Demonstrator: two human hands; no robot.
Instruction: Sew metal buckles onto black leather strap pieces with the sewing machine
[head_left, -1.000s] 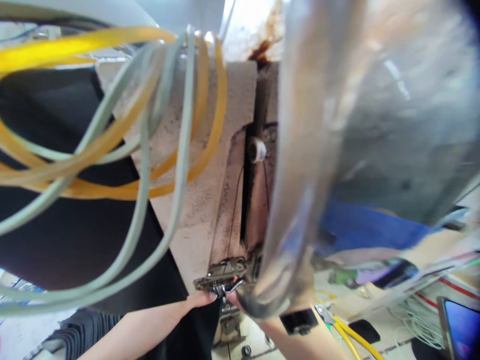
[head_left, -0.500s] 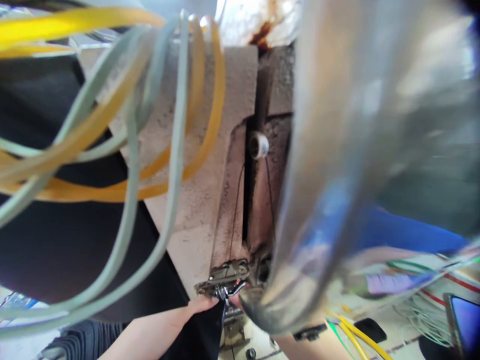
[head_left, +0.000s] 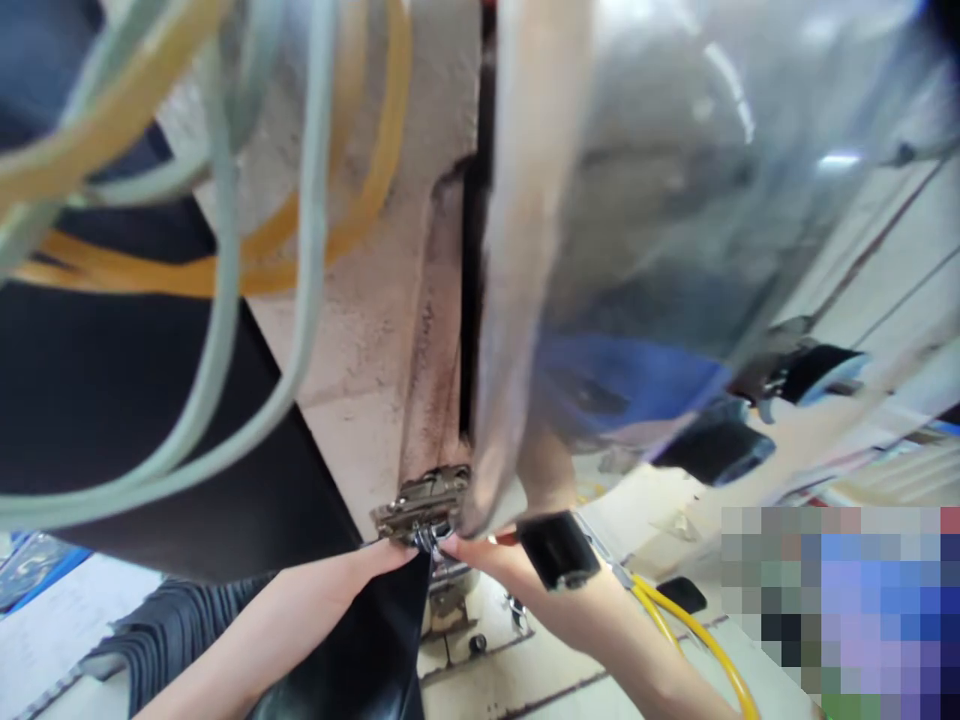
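Left hand point(head_left: 391, 553) and right hand point(head_left: 469, 550) are nearly meeting at the metal machine part point(head_left: 427, 498); can't tell how closed the fingers are or what they're gripping. Black cloth point(head_left: 356, 635) is running beneath the left hand, probably light, floppy, slightly slick; I'd be pinching its edge.

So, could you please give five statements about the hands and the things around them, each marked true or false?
1. The left hand and right hand are close together at the metal mechanism. True.
2. Both wrists are bare. False: a black device is on the right one.
3. Black material shows below the left hand. True.
4. Everything at upper left is red. False: pale green and yellow-orange loops show there.
5. A dark pleated stack lies at lower left. True.
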